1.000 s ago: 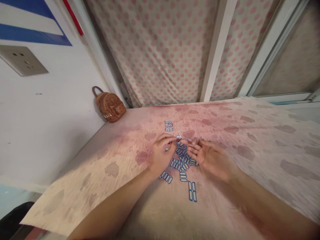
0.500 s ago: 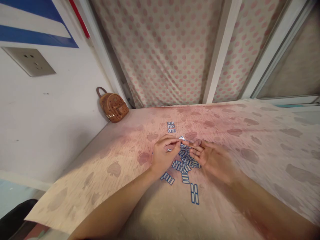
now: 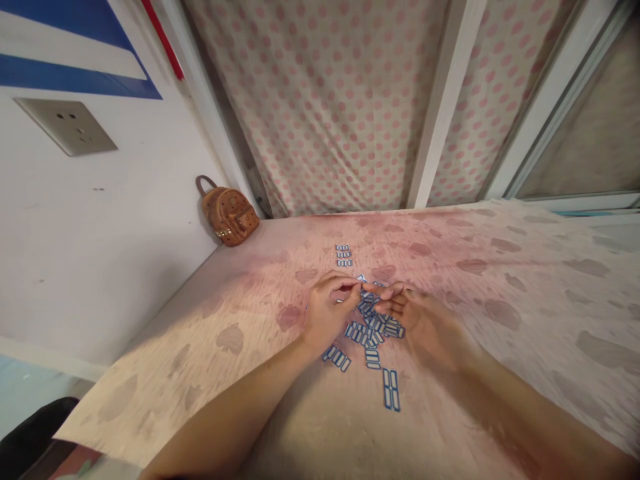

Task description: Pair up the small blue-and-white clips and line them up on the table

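My left hand (image 3: 327, 307) is closed in a pinch, thumb and index tip together. A small bright blue-edged label (image 3: 361, 278) shows at those fingertips. My right hand (image 3: 417, 317) meets them from the right, its index finger reaching to the left fingertips. Its thumb lies against the index and the other fingers are curled. Whatever the right fingers hold is too small to make out. Under both hands lies a loose pile of blue-edged labels (image 3: 374, 327), partly covered by the fingers. Nearer me lie a strip of labels (image 3: 337, 359) and a four-part piece (image 3: 391, 389).
Beyond my hands, small label pieces (image 3: 343, 255) lie in three short rows. A brown mini backpack (image 3: 231, 215) leans against the wall at the table's back left corner. A patterned cloth (image 3: 225, 400) covers the table. A dotted curtain (image 3: 340, 113) hangs behind it.
My right hand's fingers have curled in more, and its thumb has come down onto the index finger. The left pinch stays nearly as it was. The view has shifted slightly.
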`<action>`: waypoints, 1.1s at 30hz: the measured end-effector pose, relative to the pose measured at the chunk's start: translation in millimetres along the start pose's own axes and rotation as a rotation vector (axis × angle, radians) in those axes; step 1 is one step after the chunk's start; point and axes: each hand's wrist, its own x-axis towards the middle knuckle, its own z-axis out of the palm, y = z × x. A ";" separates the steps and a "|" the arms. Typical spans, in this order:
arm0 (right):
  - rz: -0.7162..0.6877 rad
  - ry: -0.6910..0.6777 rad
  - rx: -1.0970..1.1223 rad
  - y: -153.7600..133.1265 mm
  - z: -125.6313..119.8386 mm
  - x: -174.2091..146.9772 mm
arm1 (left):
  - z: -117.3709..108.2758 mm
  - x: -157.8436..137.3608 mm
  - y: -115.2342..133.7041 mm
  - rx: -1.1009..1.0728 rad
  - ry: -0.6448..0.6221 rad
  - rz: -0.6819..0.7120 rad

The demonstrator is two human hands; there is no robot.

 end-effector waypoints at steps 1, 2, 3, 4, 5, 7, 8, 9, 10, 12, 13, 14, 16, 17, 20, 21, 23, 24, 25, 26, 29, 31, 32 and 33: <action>-0.002 0.001 -0.018 0.6 -0.2 -0.4 | -0.3 -0.1 -0.3 0.009 -0.005 0.003; -0.001 -0.001 -0.041 0.9 0.2 -1.0 | -0.5 -0.1 -0.8 0.018 -0.009 0.005; -0.002 -0.002 -0.066 1.0 1.1 -1.7 | -0.8 0.0 -1.3 0.025 -0.013 0.005; -0.002 -0.002 -0.095 0.8 2.7 -2.6 | -1.0 0.2 -2.0 0.031 -0.014 0.004; -0.003 0.004 -0.129 0.3 4.7 -3.4 | -1.2 0.5 -2.8 0.035 -0.009 0.000; -0.022 0.065 -0.221 -1.1 9.2 -4.6 | -1.2 1.1 -4.2 0.036 0.009 -0.021; -0.044 0.117 -0.283 -1.6 11.0 -4.6 | -0.9 1.2 -4.6 0.028 0.017 -0.036; -0.073 0.171 -0.353 -1.9 11.9 -4.2 | -0.5 1.1 -4.5 0.012 0.019 -0.052; -0.104 0.218 -0.425 -1.5 11.8 -3.2 | 0.2 0.7 -3.8 -0.010 0.012 -0.066; -0.157 0.289 -0.532 1.1 8.6 -0.3 | 2.0 -1.1 -0.8 -0.056 -0.019 -0.083; -0.165 0.307 -0.557 3.4 5.9 1.4 | 3.2 -2.4 1.4 -0.073 -0.036 -0.083; -0.162 0.317 -0.562 6.1 2.8 2.9 | 4.4 -3.9 3.8 -0.083 -0.051 -0.077; -0.131 0.295 -0.546 11.6 -3.4 5.4 | 6.7 -6.9 8.5 -0.088 -0.069 -0.055; -0.113 0.261 -0.541 13.9 -5.9 6.1 | 7.6 -8.2 10.5 -0.089 -0.075 -0.043; -0.086 0.168 -0.554 16.2 -10.0 6.7 | 9.0 -10.3 13.4 -0.088 -0.097 -0.027; -0.093 0.160 -0.563 15.5 -10.2 6.6 | 9.2 -10.7 13.4 -0.087 -0.104 -0.027; -0.116 0.166 -0.576 13.3 -9.6 6.4 | 9.5 -11.2 12.5 -0.089 -0.120 -0.032; -0.127 0.172 -0.581 12.3 -9.2 6.2 | 9.7 -11.6 11.8 -0.091 -0.130 -0.037; -0.135 0.176 -0.587 11.7 -8.9 6.1 | 10.1 -12.1 11.0 -0.093 -0.143 -0.048; -0.141 0.180 -0.594 11.7 -8.8 6.1 | 10.6 -12.7 10.3 -0.097 -0.156 -0.066; -0.158 0.190 -0.624 14.5 -10.9 6.3 | 12.5 -14.3 8.0 -0.105 -0.137 -0.162; -0.161 0.174 -0.638 17.3 -13.1 6.3 | 13.4 -14.2 5.9 -0.107 -0.097 -0.229; -0.162 0.161 -0.642 18.3 -14.0 6.1 | 13.5 -13.8 4.7 -0.107 -0.094 -0.248; -0.160 0.145 -0.649 18.9 -14.6 5.8 | 13.6 -13.3 3.3 -0.106 -0.107 -0.253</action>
